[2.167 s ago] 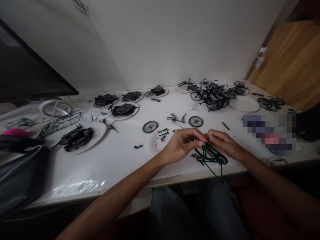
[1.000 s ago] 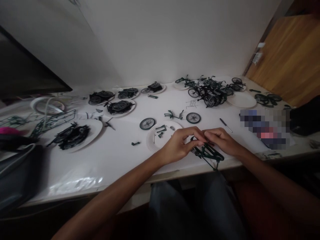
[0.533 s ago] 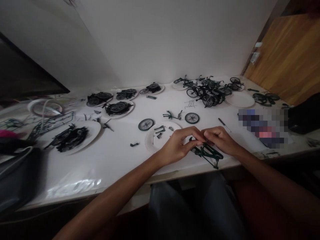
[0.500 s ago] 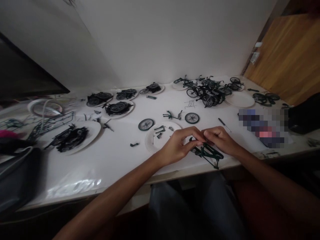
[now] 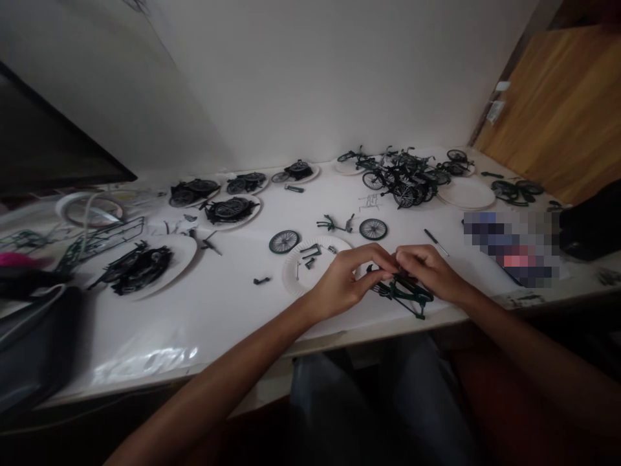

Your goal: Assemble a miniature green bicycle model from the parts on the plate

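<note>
Above the table's front edge, my left hand [image 5: 356, 278] and my right hand [image 5: 424, 268] meet, fingertips pinched close together. Between and below them is a dark green toy bicycle frame [image 5: 405, 294], tilted. My left thumb and forefinger grip its left end. The right fingers are curled at its top; whatever small piece they may also hold is hidden. Beyond my left hand, a white paper plate [image 5: 291, 268] carries several small green parts. Behind it lie a spoked wheel [image 5: 284, 241], a handlebar-and-fork piece [image 5: 334, 223] and another wheel [image 5: 373, 229].
Assembled toy bicycles [image 5: 405, 178] are piled at the back right. Plates of dark parts, one a large plate [image 5: 187, 252], stand at the left and back. A pen-like tool [image 5: 435, 241] lies right of centre, near a blurred-out object [image 5: 509, 249]. A dark bag [image 5: 39, 349] sits front left.
The bicycle frame's lower end has tipped slightly upward. My right hand has turned a little, and both hands stay together at the same place.
</note>
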The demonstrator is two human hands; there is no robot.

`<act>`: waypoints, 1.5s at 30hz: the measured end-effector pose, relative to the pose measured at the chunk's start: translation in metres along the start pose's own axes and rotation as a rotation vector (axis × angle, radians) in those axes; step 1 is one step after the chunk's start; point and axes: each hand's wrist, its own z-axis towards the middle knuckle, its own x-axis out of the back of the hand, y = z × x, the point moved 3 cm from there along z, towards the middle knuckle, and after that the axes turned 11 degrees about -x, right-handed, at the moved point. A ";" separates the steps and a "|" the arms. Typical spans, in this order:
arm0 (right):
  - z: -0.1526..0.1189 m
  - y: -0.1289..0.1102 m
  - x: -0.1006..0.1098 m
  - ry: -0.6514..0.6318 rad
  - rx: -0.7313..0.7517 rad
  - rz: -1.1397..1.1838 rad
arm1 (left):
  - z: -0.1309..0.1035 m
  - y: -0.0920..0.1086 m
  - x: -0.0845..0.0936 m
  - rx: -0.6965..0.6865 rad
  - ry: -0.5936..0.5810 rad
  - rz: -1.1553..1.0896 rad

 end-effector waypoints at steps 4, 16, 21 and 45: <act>-0.003 -0.006 0.003 -0.026 0.001 0.103 | 0.001 0.002 0.001 -0.022 -0.008 0.007; 0.001 0.000 0.003 0.019 -0.102 0.251 | 0.001 0.004 0.001 -0.070 -0.030 0.077; 0.001 0.000 0.007 -0.059 -0.116 0.296 | 0.001 0.008 0.003 -0.099 -0.013 0.100; -0.008 -0.018 0.018 0.123 0.021 -0.025 | -0.001 0.007 0.000 -0.398 -0.115 0.550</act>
